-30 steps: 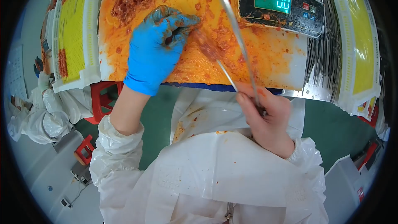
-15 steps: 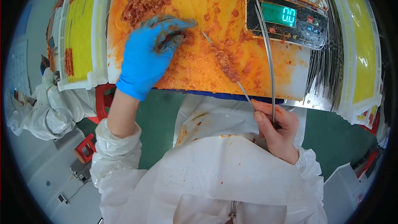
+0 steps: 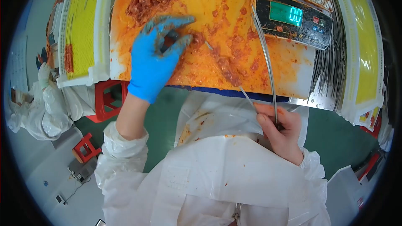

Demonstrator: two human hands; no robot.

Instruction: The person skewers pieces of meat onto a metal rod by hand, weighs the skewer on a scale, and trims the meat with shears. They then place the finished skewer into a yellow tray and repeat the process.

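Observation:
My left hand (image 3: 155, 60), in a blue glove smeared with sauce, is over the orange-stained board (image 3: 201, 4). Its thumb and index finger are apart, and the thumb tip is beside a small bit of meat (image 3: 197, 39). Some reddish meat or sauce shows inside the curve of the fingers. My bare right hand (image 3: 282, 132) is closed around a metal skewer (image 3: 248, 99) and several more bare skewers (image 3: 266, 54) that rise past the scale. Red meat (image 3: 226, 68) is threaded along the first skewer, its tip poking out towards my left hand.
A heap of marinated meat (image 3: 153, 0) lies at the board's upper left. The scale (image 3: 293, 19) reads 0.0 at the right, with loose skewers (image 3: 324, 71) beside it. Yellow racks (image 3: 81, 29) flank both sides. A red stool (image 3: 86, 148) and another person's white sleeve (image 3: 54, 104) are left.
My left thumb and index finger have spread wider, and the hand has shifted slightly to the right. My right hand keeps its hold on the skewers. The view has shifted a little.

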